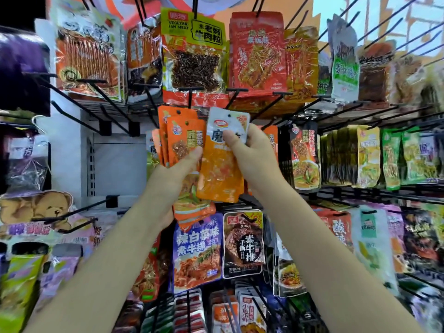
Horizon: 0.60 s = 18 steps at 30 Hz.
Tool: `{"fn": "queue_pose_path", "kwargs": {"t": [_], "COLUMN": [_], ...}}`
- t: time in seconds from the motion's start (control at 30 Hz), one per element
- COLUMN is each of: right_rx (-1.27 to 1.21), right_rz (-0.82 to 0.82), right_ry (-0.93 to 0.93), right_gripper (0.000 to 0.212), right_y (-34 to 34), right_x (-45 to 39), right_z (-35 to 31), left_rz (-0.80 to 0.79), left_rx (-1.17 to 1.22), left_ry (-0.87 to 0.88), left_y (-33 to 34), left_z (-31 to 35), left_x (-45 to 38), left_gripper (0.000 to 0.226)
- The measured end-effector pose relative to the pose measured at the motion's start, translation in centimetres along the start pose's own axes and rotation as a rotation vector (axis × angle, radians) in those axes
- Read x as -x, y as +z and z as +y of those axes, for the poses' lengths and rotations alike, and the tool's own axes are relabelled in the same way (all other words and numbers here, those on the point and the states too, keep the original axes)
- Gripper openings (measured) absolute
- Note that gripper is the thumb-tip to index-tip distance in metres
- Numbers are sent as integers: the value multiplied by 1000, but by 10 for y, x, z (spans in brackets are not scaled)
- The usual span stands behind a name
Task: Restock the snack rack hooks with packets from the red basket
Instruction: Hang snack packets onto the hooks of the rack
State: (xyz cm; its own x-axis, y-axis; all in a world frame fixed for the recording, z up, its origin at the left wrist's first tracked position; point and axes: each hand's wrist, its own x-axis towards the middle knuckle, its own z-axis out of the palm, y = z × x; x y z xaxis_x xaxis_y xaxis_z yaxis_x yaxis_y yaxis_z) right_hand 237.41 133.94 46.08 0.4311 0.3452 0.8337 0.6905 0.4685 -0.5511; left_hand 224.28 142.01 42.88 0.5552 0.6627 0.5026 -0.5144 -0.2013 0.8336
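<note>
My left hand [177, 164] grips a fanned bunch of orange snack packets [182, 138] in front of the middle row of the rack. My right hand [252, 150] pinches a white-topped orange packet [221, 174] near its upper end, thumb across the label, with its hang hole just below a black hook [234, 96]. Both packets are held side by side, touching. The red basket is out of view.
Black hooks [79, 116] at the left of the middle row stand bare before a white back panel. Full rows of packets hang above, to the right [305, 155] and below [242, 243]. A teddy-bear packet [36, 207] hangs at the left.
</note>
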Motion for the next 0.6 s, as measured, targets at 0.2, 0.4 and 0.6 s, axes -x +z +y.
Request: {"fn": "queue_pose_path", "kwargs": {"t": [0.2, 0.4, 0.6], "right_rx": [-95, 69, 212], "right_rz": [21, 23, -7], "right_ry": [-65, -128, -36], "right_gripper": [47, 27, 32], "right_y": [-25, -19, -17], "right_x": [-5, -16, -21], "right_z": [8, 4, 14], "left_rz": [-50, -65, -49], "left_rx": [80, 69, 50], "left_ry": [15, 70, 92], "left_y": [-14, -13, -14], "left_z": [4, 3, 3], "left_x": [-2, 2, 2], "left_gripper": [29, 29, 29]}}
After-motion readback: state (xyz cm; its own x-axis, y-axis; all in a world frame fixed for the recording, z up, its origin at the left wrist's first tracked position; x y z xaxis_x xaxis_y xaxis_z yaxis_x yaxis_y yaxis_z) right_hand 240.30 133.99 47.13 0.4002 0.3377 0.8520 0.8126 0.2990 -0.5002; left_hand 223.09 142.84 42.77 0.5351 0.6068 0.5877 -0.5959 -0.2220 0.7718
